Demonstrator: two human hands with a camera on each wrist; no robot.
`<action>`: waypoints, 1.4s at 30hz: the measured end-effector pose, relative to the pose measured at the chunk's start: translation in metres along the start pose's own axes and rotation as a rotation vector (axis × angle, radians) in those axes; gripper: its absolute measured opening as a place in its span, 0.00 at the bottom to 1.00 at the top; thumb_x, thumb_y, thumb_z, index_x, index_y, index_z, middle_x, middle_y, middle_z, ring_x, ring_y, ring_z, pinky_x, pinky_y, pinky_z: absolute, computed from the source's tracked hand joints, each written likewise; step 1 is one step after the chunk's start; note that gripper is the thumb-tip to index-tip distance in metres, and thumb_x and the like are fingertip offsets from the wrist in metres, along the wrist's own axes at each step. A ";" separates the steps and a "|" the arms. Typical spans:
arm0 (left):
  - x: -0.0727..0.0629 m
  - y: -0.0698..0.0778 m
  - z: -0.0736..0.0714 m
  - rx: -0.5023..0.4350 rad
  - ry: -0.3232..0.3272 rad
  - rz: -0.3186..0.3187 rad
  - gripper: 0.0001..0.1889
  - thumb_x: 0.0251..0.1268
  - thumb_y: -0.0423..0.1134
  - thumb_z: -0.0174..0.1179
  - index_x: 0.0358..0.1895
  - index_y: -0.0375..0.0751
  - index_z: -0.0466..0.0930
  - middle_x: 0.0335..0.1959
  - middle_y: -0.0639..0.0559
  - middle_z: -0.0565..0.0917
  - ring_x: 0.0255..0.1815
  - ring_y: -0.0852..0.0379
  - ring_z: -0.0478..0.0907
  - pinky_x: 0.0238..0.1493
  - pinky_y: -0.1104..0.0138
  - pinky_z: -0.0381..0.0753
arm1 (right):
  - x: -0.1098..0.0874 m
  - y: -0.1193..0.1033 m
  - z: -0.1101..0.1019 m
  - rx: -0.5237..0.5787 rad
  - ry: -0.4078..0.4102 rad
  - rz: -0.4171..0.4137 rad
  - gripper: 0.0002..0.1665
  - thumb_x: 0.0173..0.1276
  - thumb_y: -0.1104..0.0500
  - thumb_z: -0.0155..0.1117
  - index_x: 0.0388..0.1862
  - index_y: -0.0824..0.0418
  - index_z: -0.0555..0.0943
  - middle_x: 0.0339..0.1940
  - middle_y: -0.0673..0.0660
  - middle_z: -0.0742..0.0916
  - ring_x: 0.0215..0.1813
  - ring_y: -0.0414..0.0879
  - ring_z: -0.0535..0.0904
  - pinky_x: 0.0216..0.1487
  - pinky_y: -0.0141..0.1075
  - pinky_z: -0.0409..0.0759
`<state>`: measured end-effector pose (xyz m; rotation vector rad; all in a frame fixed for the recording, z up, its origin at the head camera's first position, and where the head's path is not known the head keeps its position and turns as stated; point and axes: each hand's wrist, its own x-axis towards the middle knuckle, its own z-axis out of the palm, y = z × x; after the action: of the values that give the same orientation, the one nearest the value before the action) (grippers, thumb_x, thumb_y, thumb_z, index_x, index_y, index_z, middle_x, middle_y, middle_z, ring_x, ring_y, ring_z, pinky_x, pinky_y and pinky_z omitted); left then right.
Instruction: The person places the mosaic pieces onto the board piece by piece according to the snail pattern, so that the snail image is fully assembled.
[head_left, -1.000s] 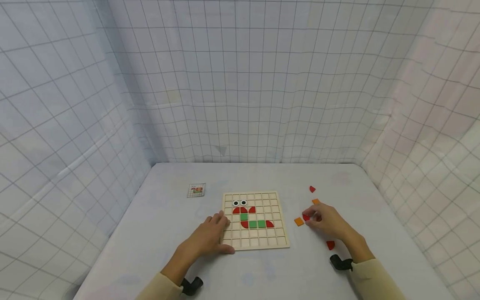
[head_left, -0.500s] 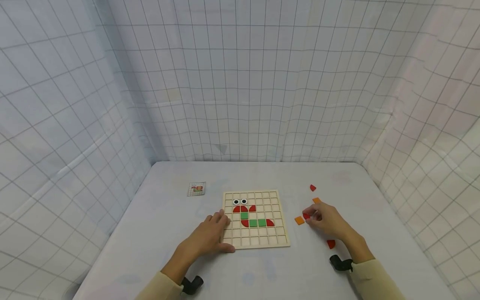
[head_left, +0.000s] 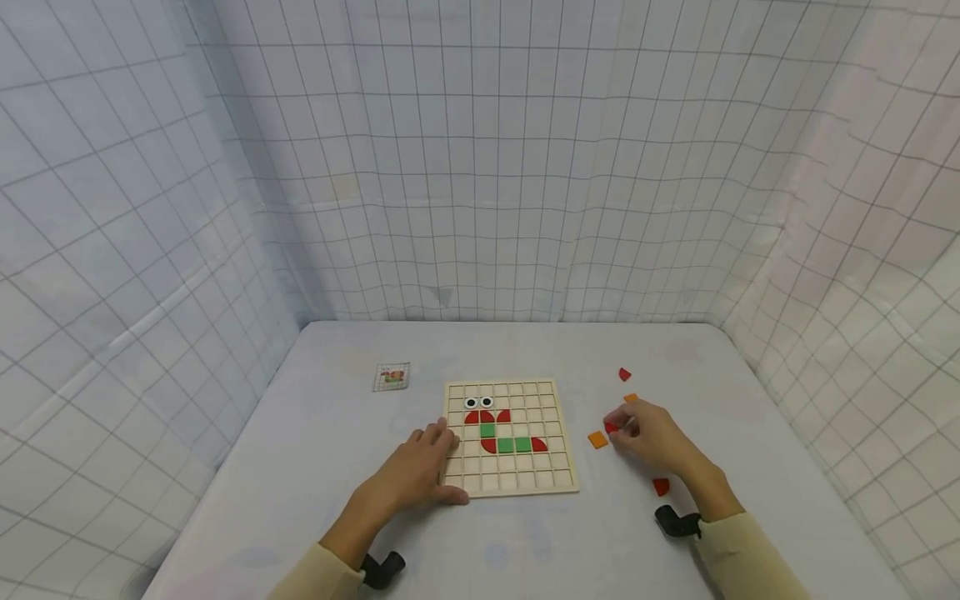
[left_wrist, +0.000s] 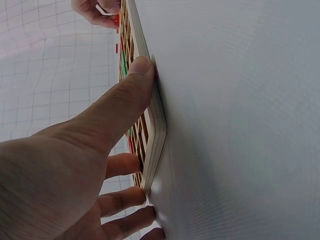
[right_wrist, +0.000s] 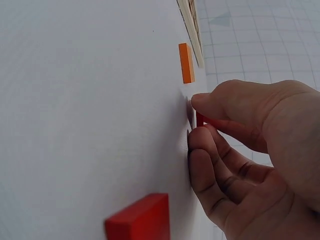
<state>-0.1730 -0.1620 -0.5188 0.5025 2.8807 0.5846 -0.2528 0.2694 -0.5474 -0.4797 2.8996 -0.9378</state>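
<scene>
A square wooden grid board (head_left: 523,482) lies mid-table, with several red quarter-round tiles, green square tiles (head_left: 506,445) and two eye tiles (head_left: 478,402) in its cells. My left hand (head_left: 416,472) rests against its near left corner. The thumb (left_wrist: 141,65) lies straight on the near edge and the fingers reach over the left edge. Right of the board, my right hand (head_left: 654,437) pinches a red quarter-round tile (right_wrist: 200,119) between thumb and fingers, close above the table. The fingers partly hide this tile. An orange square tile (head_left: 597,439) lies just left of them.
Another orange tile (head_left: 632,397) and a red tile (head_left: 625,374) lie beyond my right hand. One more red tile (head_left: 661,487) sits below its wrist. At the back left is a small picture card (head_left: 392,377). Gridded white cloth (head_left: 480,208) walls surround the table.
The red tile in my right fingers has shifted slightly away from me relative to the orange square tile. My left hand and the board have stayed put.
</scene>
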 end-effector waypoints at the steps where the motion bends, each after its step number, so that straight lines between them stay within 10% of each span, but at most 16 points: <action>1: 0.000 0.000 0.000 0.001 0.000 0.001 0.44 0.58 0.61 0.90 0.69 0.41 0.77 0.89 0.26 0.70 0.75 0.27 0.80 0.76 0.36 0.85 | 0.000 0.000 0.000 -0.003 0.005 0.006 0.12 0.78 0.62 0.81 0.57 0.60 0.93 0.49 0.53 0.93 0.45 0.43 0.85 0.45 0.33 0.85; 16: 0.004 0.000 -0.002 0.020 -0.004 0.031 0.42 0.59 0.60 0.90 0.65 0.42 0.76 0.88 0.26 0.71 0.73 0.27 0.80 0.74 0.36 0.86 | 0.014 -0.022 0.008 -0.007 0.090 -0.108 0.13 0.75 0.64 0.82 0.57 0.60 0.94 0.50 0.55 0.93 0.43 0.40 0.82 0.42 0.30 0.83; 42: 0.008 0.004 -0.002 0.039 -0.027 -0.038 0.46 0.55 0.58 0.93 0.70 0.41 0.80 0.84 0.30 0.75 0.75 0.29 0.80 0.79 0.37 0.84 | 0.046 -0.090 0.053 0.080 -0.106 -0.328 0.12 0.78 0.64 0.78 0.58 0.60 0.93 0.50 0.53 0.91 0.38 0.32 0.76 0.41 0.28 0.80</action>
<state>-0.1797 -0.1565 -0.5159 0.4569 2.8747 0.5128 -0.2642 0.1567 -0.5364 -0.9878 2.7251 -1.0237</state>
